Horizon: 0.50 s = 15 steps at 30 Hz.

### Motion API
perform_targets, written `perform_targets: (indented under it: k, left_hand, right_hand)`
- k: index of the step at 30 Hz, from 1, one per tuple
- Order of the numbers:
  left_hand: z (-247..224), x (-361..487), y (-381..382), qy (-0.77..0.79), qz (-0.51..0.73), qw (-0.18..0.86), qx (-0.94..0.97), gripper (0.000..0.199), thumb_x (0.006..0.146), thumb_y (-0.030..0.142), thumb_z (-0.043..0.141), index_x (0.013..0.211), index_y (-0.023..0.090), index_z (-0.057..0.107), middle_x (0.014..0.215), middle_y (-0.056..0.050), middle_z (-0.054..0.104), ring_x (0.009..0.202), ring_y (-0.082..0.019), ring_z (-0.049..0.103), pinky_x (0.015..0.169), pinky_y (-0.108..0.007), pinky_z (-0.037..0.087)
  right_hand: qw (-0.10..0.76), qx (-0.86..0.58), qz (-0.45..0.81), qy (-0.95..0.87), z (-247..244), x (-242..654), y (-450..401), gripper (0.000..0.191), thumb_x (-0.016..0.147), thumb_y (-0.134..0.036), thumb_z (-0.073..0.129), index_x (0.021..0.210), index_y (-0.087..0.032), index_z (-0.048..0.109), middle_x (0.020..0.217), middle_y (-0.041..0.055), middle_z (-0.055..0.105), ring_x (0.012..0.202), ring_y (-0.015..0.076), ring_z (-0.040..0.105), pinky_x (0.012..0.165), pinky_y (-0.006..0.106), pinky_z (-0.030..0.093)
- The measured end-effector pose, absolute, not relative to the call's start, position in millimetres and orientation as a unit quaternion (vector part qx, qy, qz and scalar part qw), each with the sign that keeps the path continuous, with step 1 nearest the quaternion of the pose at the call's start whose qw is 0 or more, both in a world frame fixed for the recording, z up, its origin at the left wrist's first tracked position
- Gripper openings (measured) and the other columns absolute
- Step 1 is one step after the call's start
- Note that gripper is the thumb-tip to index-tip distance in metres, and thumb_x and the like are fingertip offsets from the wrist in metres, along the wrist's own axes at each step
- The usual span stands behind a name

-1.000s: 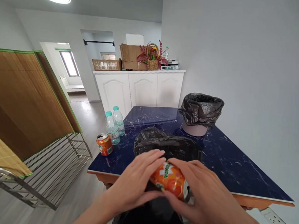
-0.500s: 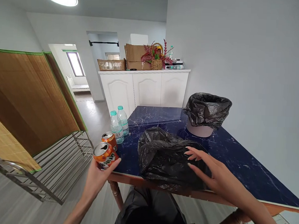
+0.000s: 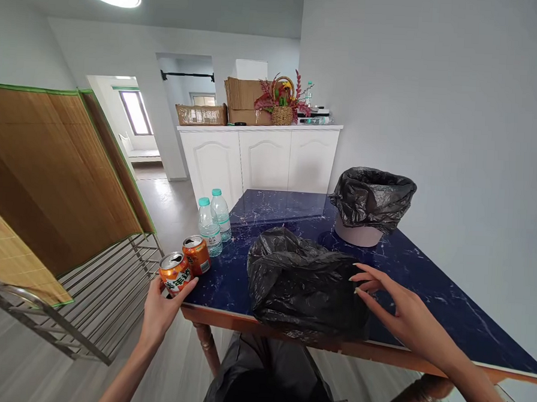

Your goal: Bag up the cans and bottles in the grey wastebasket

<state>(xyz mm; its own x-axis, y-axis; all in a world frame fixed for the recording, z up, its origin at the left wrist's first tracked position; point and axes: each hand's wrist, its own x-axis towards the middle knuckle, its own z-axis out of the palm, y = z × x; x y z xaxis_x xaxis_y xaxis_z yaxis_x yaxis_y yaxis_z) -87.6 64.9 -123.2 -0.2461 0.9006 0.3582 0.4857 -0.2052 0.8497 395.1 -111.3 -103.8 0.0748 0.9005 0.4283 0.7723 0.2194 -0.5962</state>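
At the near left corner of the blue table, my left hand [image 3: 161, 306] is wrapped round an orange can [image 3: 175, 273], thumb in front. Another orange can [image 3: 196, 254] stands right beside it, and behind are two clear water bottles [image 3: 210, 229] [image 3: 221, 213] with teal caps. A black plastic bag [image 3: 306, 287] lies crumpled at the front middle of the table. Just right of the bag hovers my right hand [image 3: 391, 303], its fingers apart and nothing in them. What the bag holds, if anything, is hidden.
A bin [image 3: 359, 233] lined with a black bag stands on the blue table [image 3: 281, 207] at the back right. Left of the table is a metal rack [image 3: 96, 300]. Beyond stands a white cabinet [image 3: 264, 159] with boxes and a flower basket [image 3: 282, 115].
My left hand has moved slightly left and down with the can. My right hand has shifted right, away from the middle of the black bag.
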Motion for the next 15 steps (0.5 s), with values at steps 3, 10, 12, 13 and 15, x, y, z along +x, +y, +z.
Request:
perform_targets:
  k: [3, 10, 12, 13, 15]
  left_hand:
    - [-125, -87, 67, 0.594, 0.515, 0.203, 0.583, 0.087, 0.064, 0.076, 0.086, 0.125, 0.017, 0.067, 0.124, -0.015, 0.075, 0.116, -0.037, 0.071, 0.099, -0.05, 0.059]
    - [-128, -88, 70, 0.587, 0.511, 0.198, 0.596, 0.089, 0.069, 0.07, 0.087, 0.134, 0.016, 0.06, 0.138, -0.017, 0.067, 0.131, -0.038, 0.064, 0.115, -0.053, 0.051]
    - [-129, -91, 68, 0.582, 0.53, 0.161, 0.595, 0.096, 0.07, 0.069, 0.086, 0.144, 0.017, 0.053, 0.148, -0.018, 0.059, 0.137, -0.038, 0.06, 0.119, -0.054, 0.047]
    - [-128, -92, 65, 0.58, 0.544, 0.122, 0.594, 0.099, 0.072, 0.069, 0.085, 0.148, 0.017, 0.049, 0.152, -0.019, 0.054, 0.141, -0.039, 0.056, 0.121, -0.054, 0.046]
    - [-124, -93, 56, 0.571, 0.566, 0.012, 0.595, 0.097, 0.077, 0.066, 0.082, 0.152, 0.016, 0.044, 0.156, -0.021, 0.046, 0.147, -0.04, 0.048, 0.121, -0.057, 0.045]
  right_hand:
    - [0.386, -0.62, 0.09, -0.677, -107, 394, -109, 0.051, 0.108, -0.054, 0.054, 0.155, -0.035, 0.049, 0.132, 0.0075, 0.074, 0.103, 0.022, 0.077, 0.057, 0.025, 0.059]
    - [0.383, -0.619, 0.064, -0.682, -111, 394, -107, 0.048, 0.109, -0.053, 0.051, 0.153, -0.033, 0.05, 0.131, 0.0079, 0.074, 0.105, 0.0235, 0.076, 0.074, 0.032, 0.065]
    - [0.383, -0.624, 0.032, -0.681, -112, 391, -106, 0.047, 0.11, -0.051, 0.05, 0.153, -0.033, 0.049, 0.13, 0.0076, 0.074, 0.107, 0.0236, 0.076, 0.085, 0.036, 0.065]
    - [0.381, -0.626, 0.01, -0.68, -113, 389, -105, 0.046, 0.11, -0.049, 0.05, 0.153, -0.032, 0.048, 0.13, 0.0076, 0.074, 0.11, 0.0239, 0.075, 0.091, 0.038, 0.063]
    - [0.369, -0.63, -0.045, -0.682, -115, 385, -100, 0.044, 0.11, -0.046, 0.049, 0.152, -0.032, 0.049, 0.135, 0.0085, 0.07, 0.119, 0.0258, 0.071, 0.101, 0.043, 0.059]
